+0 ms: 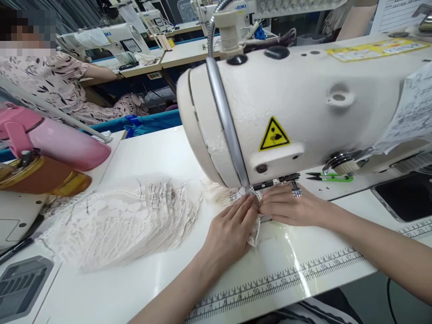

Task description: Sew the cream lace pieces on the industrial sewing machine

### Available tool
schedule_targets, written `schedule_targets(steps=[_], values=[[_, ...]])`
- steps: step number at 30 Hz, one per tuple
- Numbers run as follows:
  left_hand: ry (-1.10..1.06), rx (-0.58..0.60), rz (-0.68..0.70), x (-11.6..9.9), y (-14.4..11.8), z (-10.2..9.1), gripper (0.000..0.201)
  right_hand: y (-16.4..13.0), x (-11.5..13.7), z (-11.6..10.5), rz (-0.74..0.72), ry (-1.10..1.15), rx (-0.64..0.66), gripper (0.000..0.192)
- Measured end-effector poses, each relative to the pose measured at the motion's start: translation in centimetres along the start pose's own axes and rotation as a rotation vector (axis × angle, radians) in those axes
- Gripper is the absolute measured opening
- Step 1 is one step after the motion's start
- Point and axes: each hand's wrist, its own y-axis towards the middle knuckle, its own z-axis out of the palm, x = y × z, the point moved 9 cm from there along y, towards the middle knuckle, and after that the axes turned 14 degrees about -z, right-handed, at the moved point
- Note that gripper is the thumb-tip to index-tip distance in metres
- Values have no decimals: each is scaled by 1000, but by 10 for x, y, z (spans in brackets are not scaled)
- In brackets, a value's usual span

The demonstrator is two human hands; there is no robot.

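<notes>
A white sewing machine (303, 103) fills the upper right, its presser foot (295, 186) just above my fingers. My left hand (229, 231) and my right hand (292, 208) meet fingertip to fingertip under the machine head. Both pinch a small piece of white lace (254, 231) lying on the table beside the needle. The lace is mostly hidden under my left hand. A fanned stack of white lace pieces (118, 222) lies to the left of my left hand.
A pink bottle (57, 141) and an amber container (40, 177) lie at the left. Green-handled snips (332, 177) rest behind the machine bed. A ruler strip (286, 276) runs along the table's front edge. Another person (57, 83) sits at a machine behind.
</notes>
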Motion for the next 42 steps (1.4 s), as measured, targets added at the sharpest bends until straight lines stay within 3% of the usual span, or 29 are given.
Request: schedule_targets(steps=[6, 15, 21, 31, 42], values=[[-2, 14, 0, -3, 2, 1, 32, 4, 2, -19, -2, -176, -85, 24], [-14, 11, -9, -2, 3, 7, 33, 1, -5, -17, 64, -256, -24, 23], [18, -29, 14, -3, 2, 1, 32, 5, 1, -16, 16, -178, -71, 23], [82, -70, -32, 11, -1, -3, 24, 5, 5, 13, 1, -74, -111, 23], [134, -71, -64, 16, 3, 1, 23, 9, 4, 8, 37, -82, -149, 19]])
